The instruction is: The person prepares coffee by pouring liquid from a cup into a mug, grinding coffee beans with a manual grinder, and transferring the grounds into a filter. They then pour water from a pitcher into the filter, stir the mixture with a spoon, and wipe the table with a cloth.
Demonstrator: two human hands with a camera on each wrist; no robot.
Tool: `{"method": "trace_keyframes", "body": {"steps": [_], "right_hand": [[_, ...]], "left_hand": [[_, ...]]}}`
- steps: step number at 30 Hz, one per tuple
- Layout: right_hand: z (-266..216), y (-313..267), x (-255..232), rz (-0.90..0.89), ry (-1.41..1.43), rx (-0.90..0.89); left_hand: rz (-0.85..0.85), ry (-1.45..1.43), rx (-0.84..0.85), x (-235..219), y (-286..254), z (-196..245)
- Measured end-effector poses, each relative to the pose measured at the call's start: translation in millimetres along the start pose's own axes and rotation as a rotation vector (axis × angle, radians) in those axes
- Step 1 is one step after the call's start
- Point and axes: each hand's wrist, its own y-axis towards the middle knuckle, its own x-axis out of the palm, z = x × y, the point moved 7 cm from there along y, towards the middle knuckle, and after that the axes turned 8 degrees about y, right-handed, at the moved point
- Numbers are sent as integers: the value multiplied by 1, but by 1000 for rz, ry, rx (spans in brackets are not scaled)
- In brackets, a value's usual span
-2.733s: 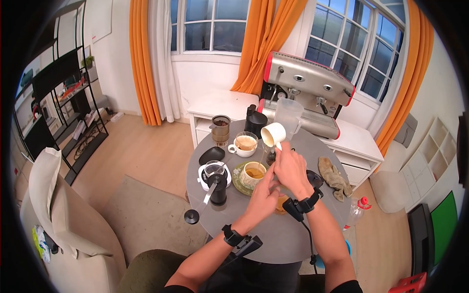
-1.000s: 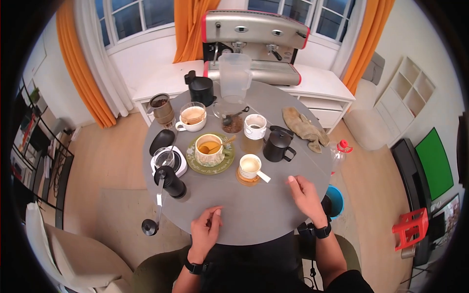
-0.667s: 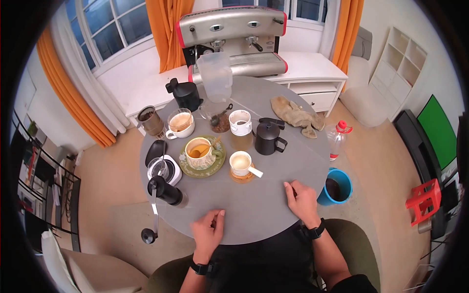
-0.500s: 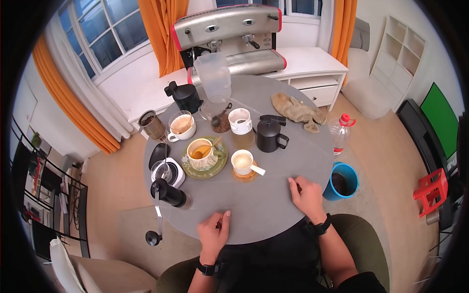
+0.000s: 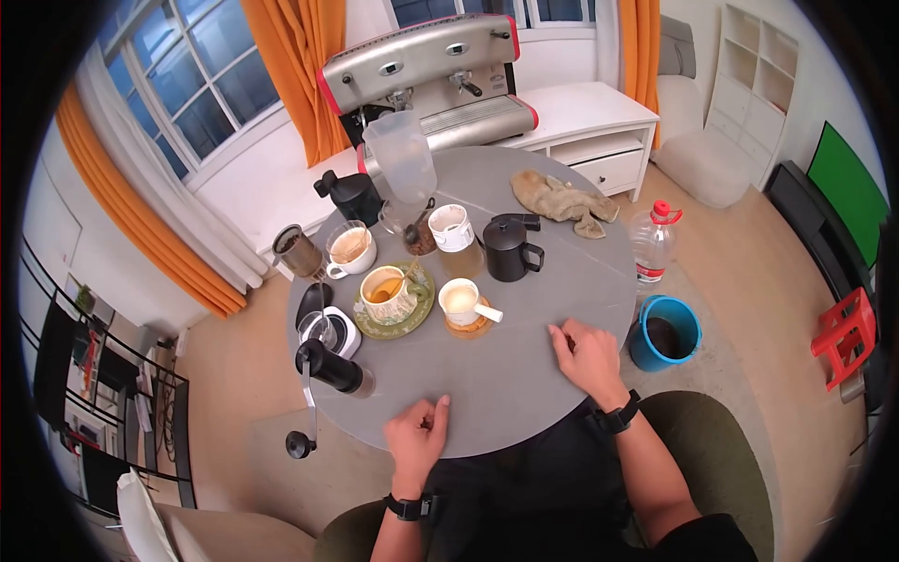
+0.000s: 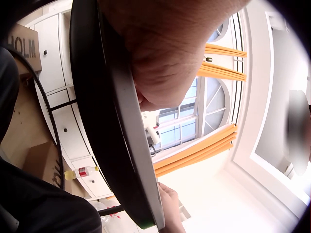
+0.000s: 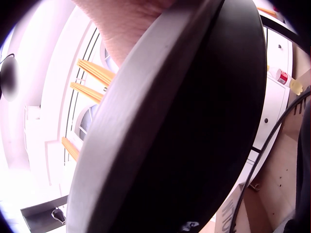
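Observation:
My left hand (image 5: 417, 433) rests at the near edge of the round grey table (image 5: 496, 407), fingers loosely curled around nothing, thumb raised. To the right, my right hand (image 5: 588, 358) rests likewise, holding nothing. Nearest the left hand is a black manual coffee grinder (image 5: 332, 367) with a crank. A small white handled cup (image 5: 458, 302) stands on a wooden coaster (image 5: 470, 330). Left of it, a flowered teacup (image 5: 393, 304) with amber liquid and a spoon sits on a green saucer (image 5: 415, 323). In both wrist views the table's rim (image 6: 133, 126) (image 7: 126, 121) hides the fingers.
Farther back stand a black pot (image 5: 508, 251), a white-topped glass vessel (image 5: 452, 229), a clear pitcher (image 5: 403, 155), a jug of brown beans (image 5: 420, 242) and a crumpled cloth (image 5: 562, 201). A blue bucket (image 5: 691, 328) and a large bottle (image 5: 653, 245) stand on the floor at right.
At first the right hand held a white cup tilted above the teacup, with the left hand beside it. Both hands have since withdrawn to the table's near edge, released. The head view shifted.

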Motion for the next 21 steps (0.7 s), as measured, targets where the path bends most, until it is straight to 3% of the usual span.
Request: {"method": "trace_keyframes", "body": {"steps": [7, 21], "right_hand": [[-3, 0, -3, 44, 20, -71], [-2, 0, -2, 49, 11, -50]], "left_hand": [[6, 2, -26, 1, 0, -2], [4, 58, 26, -2, 0, 3]]}}
